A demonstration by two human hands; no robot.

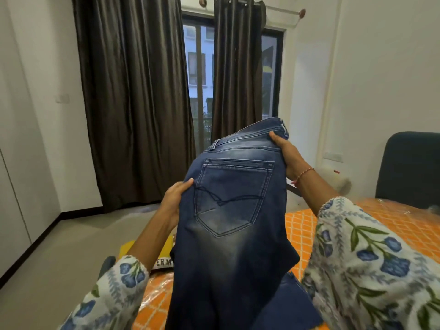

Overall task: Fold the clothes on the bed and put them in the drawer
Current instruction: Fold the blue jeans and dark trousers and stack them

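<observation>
Left hand (175, 197): grips the left edge of the jeans (234, 210) beside the back pocket (232, 197); thumb lies on the front of the cloth, fingers hidden behind it.
Right hand (287, 154): grips the waistband at the upper right; thumb on the front, fingers curled behind the denim. A thin red thread circles the wrist.
Jeans: held up in the air over the bed (357, 225), waistband uppermost and tilted, back side facing the camera; legs hang down and their lower part reaches the bed surface.
Sleeves (371, 260): white cloth printed with blue flowers and green leaves, on both arms.
Bed surface: orange cover with a white lattice pattern, glossy like a clear plastic wrap over it.
Yellow item (164, 252): lies on the bed's near-left part behind the left forearm, partly hidden; black letters on a white band.
Room: dark brown pleated curtains (133, 98) flank a dark-framed window; white walls, pale floor.
Chair (409, 167): dark teal padded back, beyond the bed at right.
Denim: mid-blue, faded paler at the seat, stitched pocket seams.
</observation>
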